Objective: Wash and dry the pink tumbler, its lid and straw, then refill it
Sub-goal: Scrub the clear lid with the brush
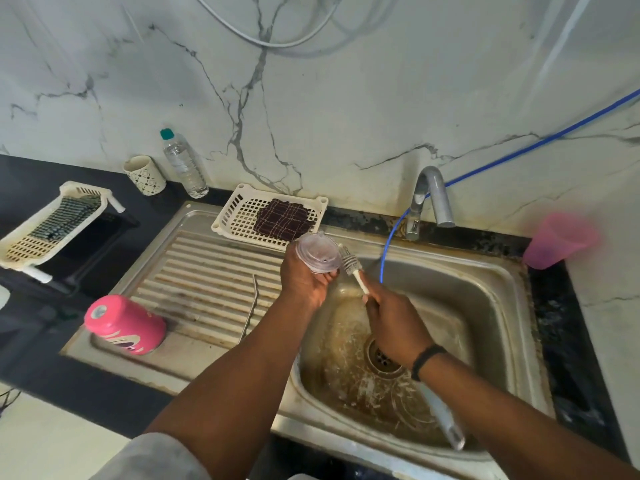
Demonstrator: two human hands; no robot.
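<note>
Clear plastic lid (318, 252) scrubbed over the sink (491, 306), centre of the frame.
Left hand (304, 280) grips the lid; right hand (394, 323) clutches a bottle brush (350, 263) touching its edge. Pink tumbler (126, 323) stands upside down at lower left, well apart; its white lettering is unreadable. Straw (251, 310) lies between.

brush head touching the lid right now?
Touching. The head view shows the bristles of the brush pressed against the edge of the lid, with no gap; left hand holds the lid.
</note>
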